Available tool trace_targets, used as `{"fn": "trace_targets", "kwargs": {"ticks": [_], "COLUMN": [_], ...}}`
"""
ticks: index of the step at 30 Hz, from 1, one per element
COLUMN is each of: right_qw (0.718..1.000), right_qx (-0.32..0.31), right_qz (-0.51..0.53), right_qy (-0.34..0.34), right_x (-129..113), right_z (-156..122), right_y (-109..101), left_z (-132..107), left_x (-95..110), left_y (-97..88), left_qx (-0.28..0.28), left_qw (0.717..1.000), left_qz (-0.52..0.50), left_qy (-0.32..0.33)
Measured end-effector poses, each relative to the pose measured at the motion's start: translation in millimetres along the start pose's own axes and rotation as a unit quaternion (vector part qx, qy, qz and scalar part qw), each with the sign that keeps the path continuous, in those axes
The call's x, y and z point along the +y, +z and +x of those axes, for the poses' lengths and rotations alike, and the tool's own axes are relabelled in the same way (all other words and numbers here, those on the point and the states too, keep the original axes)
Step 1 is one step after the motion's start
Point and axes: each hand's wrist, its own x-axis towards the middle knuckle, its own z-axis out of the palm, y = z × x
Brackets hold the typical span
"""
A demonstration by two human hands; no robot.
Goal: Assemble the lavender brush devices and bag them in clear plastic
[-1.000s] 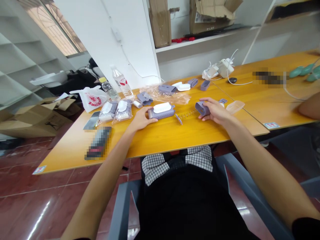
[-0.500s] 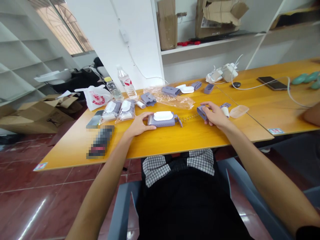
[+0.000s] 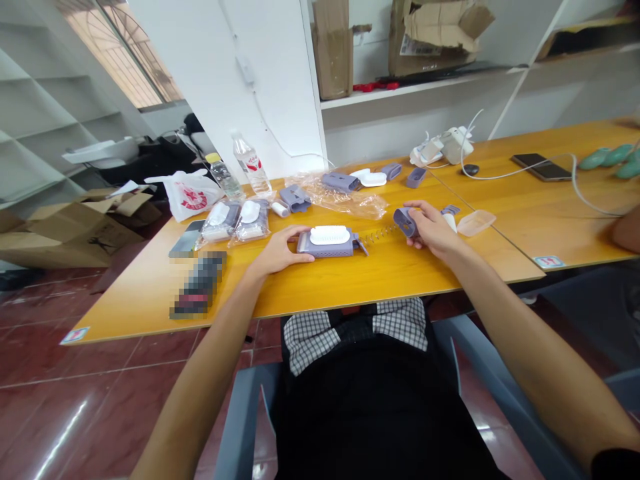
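My left hand [image 3: 279,251] rests on the wooden table [image 3: 350,280] with its fingers closed on the left end of a purple case with a white insert [image 3: 329,241]. My right hand [image 3: 431,229] grips a small purple cap piece [image 3: 404,221]. A thin metal spring [image 3: 377,234] lies on the table between the case and the cap. A small purple tab sticks out of the case's right end beside the spring.
Bagged units [image 3: 235,222], loose purple parts [image 3: 340,181], crumpled clear plastic [image 3: 357,203], two water bottles [image 3: 250,164], a red-printed plastic bag [image 3: 193,193] and a clear tray [image 3: 476,223] lie around. A phone with cable [image 3: 543,167] sits on the right table. Another person's arm [image 3: 627,230] shows at right.
My left hand has slid the purple case rightward until it sits against the spring's end. My right hand has shifted its grip on the cap a little.
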Motion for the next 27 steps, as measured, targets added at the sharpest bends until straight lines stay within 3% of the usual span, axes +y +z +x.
{"fn": "trace_targets", "kwargs": {"ticks": [8,14,20,27], "right_qw": [0.999,0.998,0.990,0.995], "right_qx": [-0.001,-0.017,-0.012,0.015], "right_qz": [0.041,-0.044,-0.130,-0.090], "right_qy": [0.020,-0.029,-0.042,-0.039], "right_x": [-2.5,5.9,-2.3,5.7], "right_z": [-0.5,-3.6,-13.4,-5.8], "right_y": [2.8,12.4,19.3,17.0], "left_z": [-0.2,-0.7,-0.8,-1.0], "left_x": [0.6,1.3,1.3,2.7], "left_y": [-0.6,-0.1,0.0,-0.5], "left_qx": [-0.002,0.001,0.002,0.000], "left_qw": [1.000,1.000,1.000,1.000], "left_qz": [0.000,0.007,0.013,0.019], "left_qy": [0.001,0.002,0.009,0.007]}}
